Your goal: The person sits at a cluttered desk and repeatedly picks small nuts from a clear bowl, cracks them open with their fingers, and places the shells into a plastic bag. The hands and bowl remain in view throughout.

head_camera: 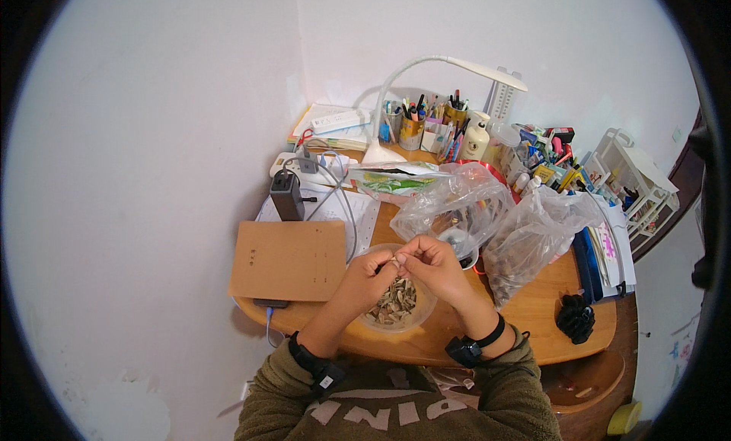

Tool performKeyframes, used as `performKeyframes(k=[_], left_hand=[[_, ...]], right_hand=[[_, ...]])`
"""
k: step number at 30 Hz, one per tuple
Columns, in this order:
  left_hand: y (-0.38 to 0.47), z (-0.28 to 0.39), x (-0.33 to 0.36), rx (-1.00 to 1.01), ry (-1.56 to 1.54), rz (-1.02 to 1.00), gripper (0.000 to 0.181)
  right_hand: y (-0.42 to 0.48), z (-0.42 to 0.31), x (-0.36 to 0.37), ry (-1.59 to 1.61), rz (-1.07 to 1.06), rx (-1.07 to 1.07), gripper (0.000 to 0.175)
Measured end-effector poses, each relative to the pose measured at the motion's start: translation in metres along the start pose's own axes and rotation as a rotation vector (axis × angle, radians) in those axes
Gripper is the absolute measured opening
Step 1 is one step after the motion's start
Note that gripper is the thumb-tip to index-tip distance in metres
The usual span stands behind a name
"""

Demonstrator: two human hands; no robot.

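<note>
Both hands meet above a clear plastic bowl (428, 312) that holds striped sunflower seeds (397, 302). My left hand (374, 272) and my right hand (431, 267) pinch a small pale thing (394, 259) between their fingertips; it looks like a sunflower seed, though it is too small to be sure. Just beyond my right hand stands a small white cup (467, 261) with dark contents, partly covered by an open clear plastic bag (457, 201). A fuller clear plastic bag (519, 252) lies to the right, its contents blurred by the plastic.
A brown paper folder (285, 261) lies left of the bowl, with a black power adapter (286, 197) and cables behind it. A white desk lamp (381, 153), pen holders (412, 130) and a pump bottle (475, 138) stand at the back. A black hair tie (575, 319) lies at right.
</note>
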State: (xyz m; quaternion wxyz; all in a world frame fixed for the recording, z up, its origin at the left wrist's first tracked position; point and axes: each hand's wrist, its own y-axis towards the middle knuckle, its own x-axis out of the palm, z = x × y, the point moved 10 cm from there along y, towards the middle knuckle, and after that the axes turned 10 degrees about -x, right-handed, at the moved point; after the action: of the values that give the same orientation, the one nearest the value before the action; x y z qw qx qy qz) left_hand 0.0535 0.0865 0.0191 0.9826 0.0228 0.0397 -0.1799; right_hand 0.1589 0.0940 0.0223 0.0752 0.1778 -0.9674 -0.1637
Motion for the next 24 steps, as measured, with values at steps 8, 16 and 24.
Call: performKeyframes(k=[8,16,24], left_hand=[[-0.003,0.000,0.004,-0.020,-0.119,-0.061,0.020],[-0.004,-0.011,-0.008,-0.034,-0.167,0.043,0.019],[-0.002,-0.024,-0.015,-0.121,0.147,0.041,0.024]], right_hand=[[0.000,-0.009,0.003,-0.008,-0.019,0.035,0.014],[-0.001,-0.016,-0.004,-0.123,-0.081,0.011,0.012],[0.008,-0.043,-0.093,-0.657,0.308,-0.160,0.008]])
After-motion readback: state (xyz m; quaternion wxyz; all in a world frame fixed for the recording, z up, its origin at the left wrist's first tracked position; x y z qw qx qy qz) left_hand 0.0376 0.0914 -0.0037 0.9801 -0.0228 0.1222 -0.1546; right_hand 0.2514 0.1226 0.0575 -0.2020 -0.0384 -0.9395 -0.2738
